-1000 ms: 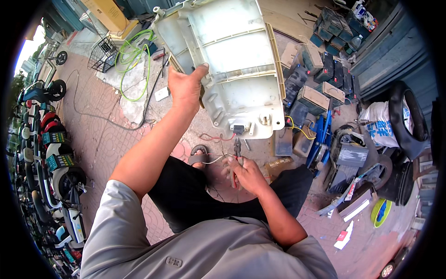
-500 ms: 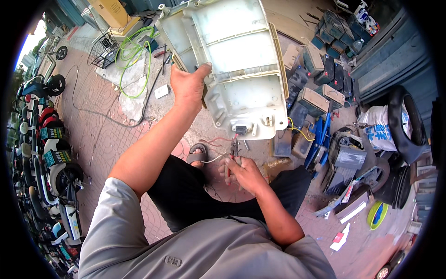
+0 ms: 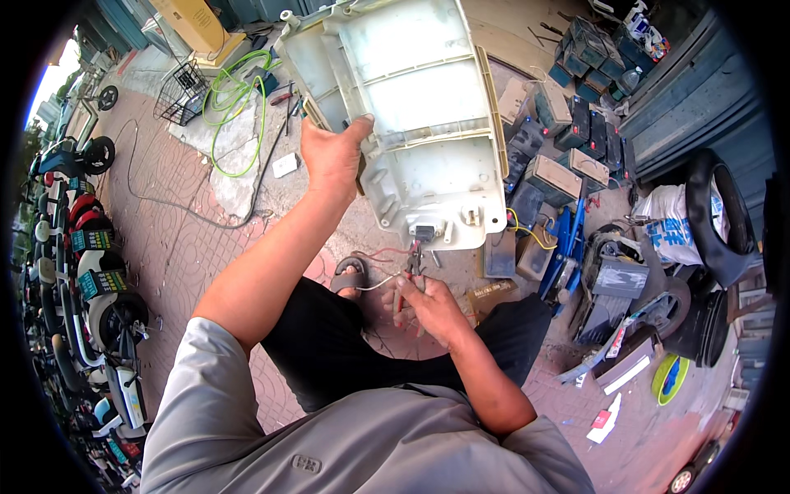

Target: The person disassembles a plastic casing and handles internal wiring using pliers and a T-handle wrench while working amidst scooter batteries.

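Note:
My left hand [image 3: 331, 160] grips an off-white plastic casing [image 3: 420, 99] along its left side, thumb on an inner rib; its ribbed inside faces up. A small black connector [image 3: 425, 233] sits at its bottom end with red wires [image 3: 387, 252] coming from it. My right hand [image 3: 432, 306] holds pliers [image 3: 415, 262] with red handles; their jaws are at the wires just below the connector, and whether they grip one is unclear. A pale wire [image 3: 377, 287] runs to the fingers of my right hand. My sandalled foot [image 3: 350, 278] shows below the casing.
Several batteries [image 3: 568, 177] and a blue metal frame [image 3: 568, 251] lie at right, beside scooter parts [image 3: 617, 280], a black tire-like piece [image 3: 712, 206] and a green basin [image 3: 671, 379]. A wire basket [image 3: 181, 90] and green hose [image 3: 234, 107] lie upper left. Parked scooters [image 3: 111, 321] line the left.
The casing and my left hand have shifted slightly right. My right hand with the pliers has moved slightly left, and the jaws now overlap the red wire just under the connector.

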Demonstrator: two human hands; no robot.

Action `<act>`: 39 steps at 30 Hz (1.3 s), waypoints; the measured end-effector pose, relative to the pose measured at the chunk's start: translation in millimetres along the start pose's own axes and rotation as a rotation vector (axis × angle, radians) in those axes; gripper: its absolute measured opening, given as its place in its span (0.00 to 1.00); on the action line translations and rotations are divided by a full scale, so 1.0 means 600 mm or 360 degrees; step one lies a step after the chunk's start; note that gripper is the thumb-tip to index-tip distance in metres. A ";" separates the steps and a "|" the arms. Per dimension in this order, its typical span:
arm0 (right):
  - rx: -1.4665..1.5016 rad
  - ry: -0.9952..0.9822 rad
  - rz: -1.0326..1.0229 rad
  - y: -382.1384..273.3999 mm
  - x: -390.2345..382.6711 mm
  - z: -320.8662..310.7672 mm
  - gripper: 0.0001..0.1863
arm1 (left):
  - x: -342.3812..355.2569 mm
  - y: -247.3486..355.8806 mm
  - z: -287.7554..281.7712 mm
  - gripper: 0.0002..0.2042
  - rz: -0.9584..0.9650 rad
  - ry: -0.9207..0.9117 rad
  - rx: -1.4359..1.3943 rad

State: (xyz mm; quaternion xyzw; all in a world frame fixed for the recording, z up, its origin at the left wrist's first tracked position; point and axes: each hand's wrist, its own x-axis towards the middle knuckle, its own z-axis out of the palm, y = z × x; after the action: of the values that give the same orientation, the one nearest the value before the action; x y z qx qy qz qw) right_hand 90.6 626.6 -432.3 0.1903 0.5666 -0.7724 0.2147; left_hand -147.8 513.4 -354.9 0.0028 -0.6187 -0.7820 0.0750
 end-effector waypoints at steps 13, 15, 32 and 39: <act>-0.0077 -0.0004 -0.0164 0.006 0.003 0.004 0.21 | -0.003 0.006 0.001 0.25 0.0010 0.0009 0.0008; -0.0078 0.0010 -0.0163 0.003 0.001 0.008 0.20 | 0.000 0.003 -0.001 0.25 0.0024 0.0011 0.0021; 0.0273 0.0008 -0.0204 0.032 0.034 0.011 0.22 | 0.003 0.000 -0.005 0.25 0.0010 0.0046 0.0058; 0.0393 0.0221 -0.0103 0.035 0.045 0.033 0.20 | 0.001 -0.001 -0.006 0.25 0.0016 0.0033 0.0014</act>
State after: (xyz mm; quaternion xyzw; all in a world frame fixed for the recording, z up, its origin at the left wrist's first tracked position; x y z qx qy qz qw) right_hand 78.7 599.0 -457.7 0.2500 0.4866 -0.8277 0.1250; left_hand -148.2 510.0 -356.5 0.0081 -0.6212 -0.7789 0.0854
